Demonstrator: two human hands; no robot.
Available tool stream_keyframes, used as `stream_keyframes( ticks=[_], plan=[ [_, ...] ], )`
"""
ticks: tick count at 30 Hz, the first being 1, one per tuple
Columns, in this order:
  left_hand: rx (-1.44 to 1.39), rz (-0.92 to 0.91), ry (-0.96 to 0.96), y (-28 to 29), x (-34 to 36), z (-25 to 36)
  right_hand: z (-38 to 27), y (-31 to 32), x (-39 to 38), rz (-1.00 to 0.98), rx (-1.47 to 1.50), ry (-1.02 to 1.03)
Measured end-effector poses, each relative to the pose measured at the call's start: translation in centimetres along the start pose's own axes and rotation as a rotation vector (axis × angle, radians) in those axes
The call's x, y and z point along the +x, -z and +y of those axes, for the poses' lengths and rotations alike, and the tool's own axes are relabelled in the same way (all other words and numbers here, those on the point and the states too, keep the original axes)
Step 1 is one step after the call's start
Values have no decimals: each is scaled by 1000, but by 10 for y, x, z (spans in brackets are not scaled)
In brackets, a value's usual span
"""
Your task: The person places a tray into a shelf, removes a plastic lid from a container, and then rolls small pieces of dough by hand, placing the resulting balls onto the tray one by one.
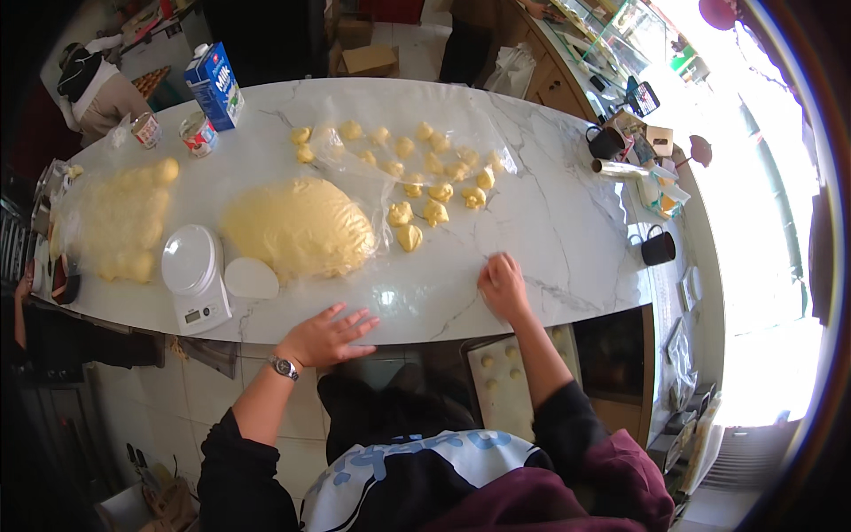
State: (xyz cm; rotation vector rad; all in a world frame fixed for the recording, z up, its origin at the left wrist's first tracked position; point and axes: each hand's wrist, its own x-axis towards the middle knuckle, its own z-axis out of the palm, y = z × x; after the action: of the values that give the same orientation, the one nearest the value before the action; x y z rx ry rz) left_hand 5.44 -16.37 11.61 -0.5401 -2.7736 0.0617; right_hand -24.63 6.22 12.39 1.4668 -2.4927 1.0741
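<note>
My left hand (330, 337), with a watch on its wrist, is open at the table's near edge, fingers spread and holding nothing. Farther right, my right hand (503, 285) rests on the marble tabletop with its fingers curled closed. Whatever it may cover is hidden. Ahead of it lie loose pieces of yellow dough (435, 213), several more of them under a clear plastic sheet (483, 124). A large mound of yellow dough (301, 230) sits under plastic left of centre. Beside it are a white dough scraper (251, 278) and a white kitchen scale (197, 288).
Rounded dough balls (128, 222) lie under plastic at the left. Behind them stand a blue milk carton (214, 86) and two cans (198, 135). Dark mugs (658, 247) line the right edge. Below the table edge is a tray (496, 412) with dough balls. Another person (97, 89) is at far left.
</note>
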Motion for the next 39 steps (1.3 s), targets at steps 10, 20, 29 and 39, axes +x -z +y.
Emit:
stream_keyframes(
  ticks=[10, 20, 29, 39],
  plan=[
    [15, 8, 12, -1, -6, 1, -2, -2, -12, -62, 194, -88],
    [-10, 38, 35, 0, -5, 0, -14, -11, -23, -72, 342, 21],
    [12, 34, 22, 1, -5, 0, -45, -28, 2, -109, 264, -94],
    [19, -4, 4, 6, 1, -2, -30, 18, 8, -143, 185, -379]
  ],
)
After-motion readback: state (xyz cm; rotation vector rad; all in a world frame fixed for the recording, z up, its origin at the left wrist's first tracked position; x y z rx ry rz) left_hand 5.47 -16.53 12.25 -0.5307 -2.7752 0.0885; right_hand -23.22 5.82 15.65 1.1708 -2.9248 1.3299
